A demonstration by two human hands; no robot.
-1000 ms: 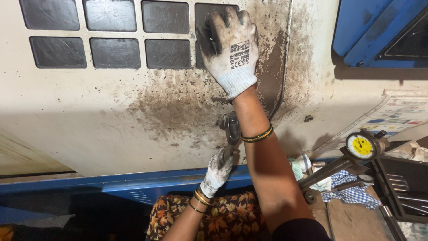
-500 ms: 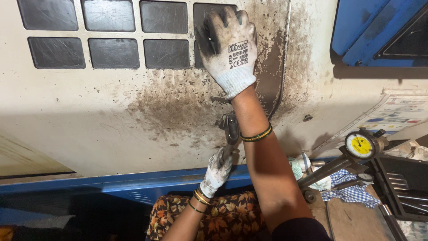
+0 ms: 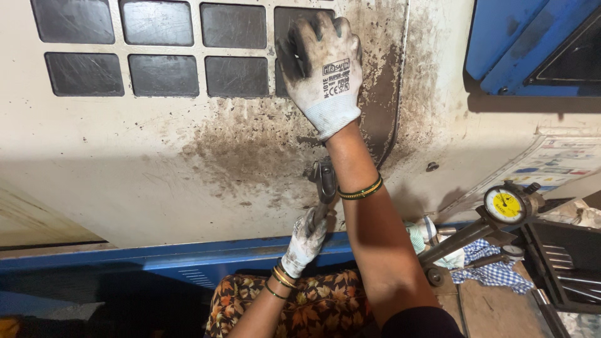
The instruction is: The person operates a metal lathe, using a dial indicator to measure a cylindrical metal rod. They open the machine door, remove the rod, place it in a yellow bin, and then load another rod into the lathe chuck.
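Right hand (image 3: pixel 322 72), in a soiled white work glove, lies spread wide and flat against the cream machine panel (image 3: pixel 125 163), its fingers overlapping the edge of one dark square window (image 3: pixel 294 25) in the grid of such windows. It holds nothing; the open palm pressed to the wall looks like a brace, steadying the body while the other arm works lower down. A green and gold bangle (image 3: pixel 360 189) sits on that forearm.

Left hand (image 3: pixel 305 241), also gloved, is closed around the lower end of a grey metal tool (image 3: pixel 323 181), which looks like a wrench or handle, though its head is partly hidden behind the right forearm. The tool stands nearly upright against the panel, just below a wide patch of dark oily grime (image 3: pixel 250 150), and its top seems to sit on some fitting there; what it engages cannot be made out. The low grip probably gives leverage.

Below the panel runs a blue ledge (image 3: pixel 156 263), and the person's floral-patterned clothing (image 3: pixel 300 307) shows beneath the arms. Off to the right, well apart from both hands, a dial gauge with a yellow face (image 3: pixel 506 204) stands on a jointed metal arm (image 3: pixel 457 241), with a blue checked cloth (image 3: pixel 485 266) lying under it. A blue housing (image 3: pixel 532 44) fills the upper right corner.
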